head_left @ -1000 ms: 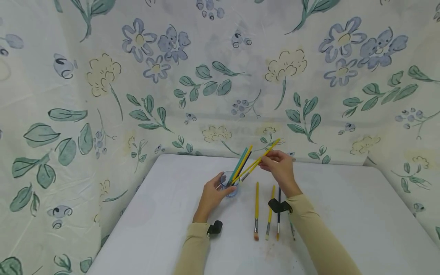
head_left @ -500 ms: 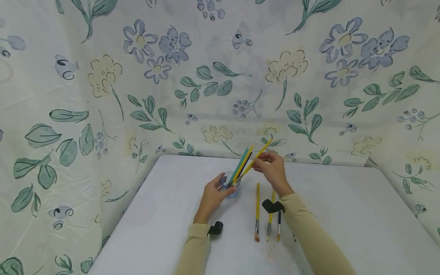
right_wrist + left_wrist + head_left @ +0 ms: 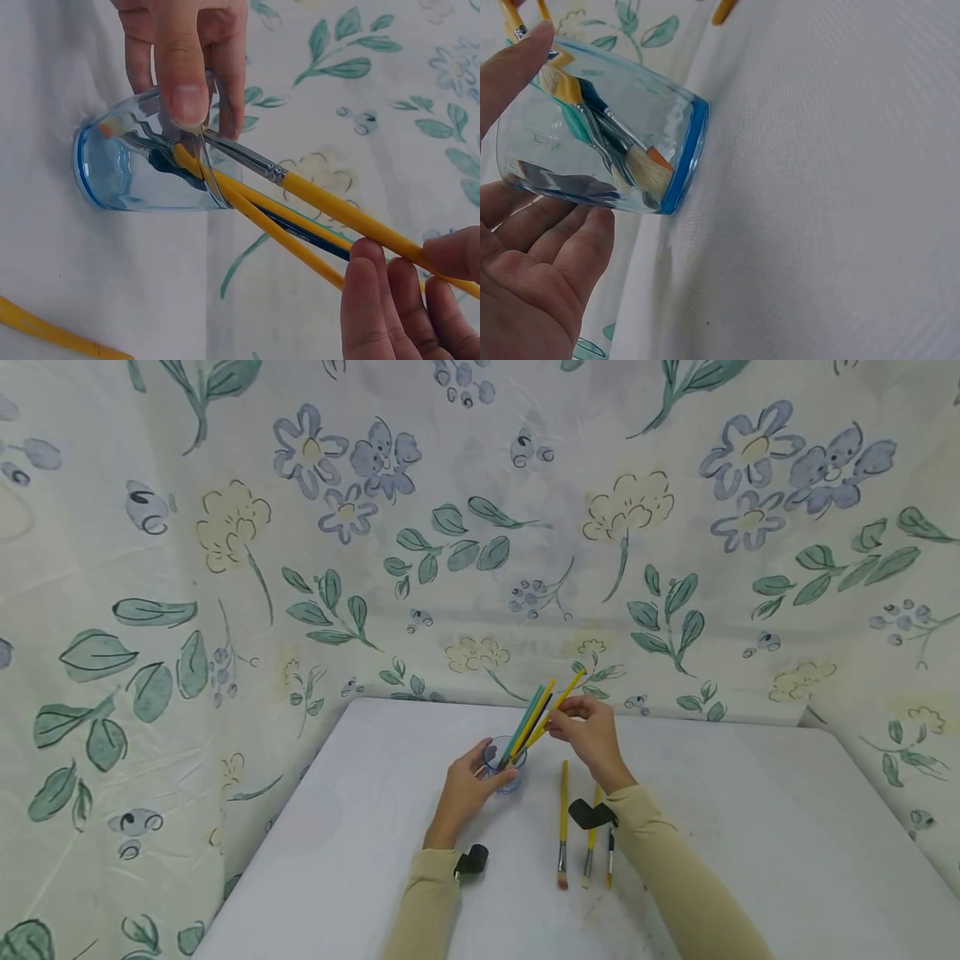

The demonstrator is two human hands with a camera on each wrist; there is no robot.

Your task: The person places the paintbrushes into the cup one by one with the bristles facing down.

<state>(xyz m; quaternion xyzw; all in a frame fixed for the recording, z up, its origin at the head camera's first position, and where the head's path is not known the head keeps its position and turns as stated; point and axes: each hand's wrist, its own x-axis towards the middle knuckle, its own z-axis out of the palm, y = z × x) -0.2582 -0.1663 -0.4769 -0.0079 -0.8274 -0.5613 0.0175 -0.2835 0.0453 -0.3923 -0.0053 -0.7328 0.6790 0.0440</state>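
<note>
A clear glass with a blue base point(image 3: 630, 142) holds several brushes, bristles down. My left hand point(image 3: 467, 789) grips it around the sides, the thumb at its rim. My right hand point(image 3: 588, 735) pinches a yellow-handled brush point(image 3: 341, 214) between thumb and fingers. In the right wrist view the metal collar of this brush lies at the glass rim, by the left thumb; its bristle tip is over or inside the opening. Teal, yellow and dark blue handles point(image 3: 522, 727) lean out of the glass to the right.
On the white table point(image 3: 337, 827), right of the glass, lie a yellow brush point(image 3: 563, 818), another yellow brush point(image 3: 589, 852) and a dark-handled brush point(image 3: 611, 856), partly under the right wrist. A floral cloth point(image 3: 480, 568) hangs behind the table.
My right hand has moved left and slightly down, bringing its yellow brush from beside the glass to the rim. My left hand has stayed around the glass.
</note>
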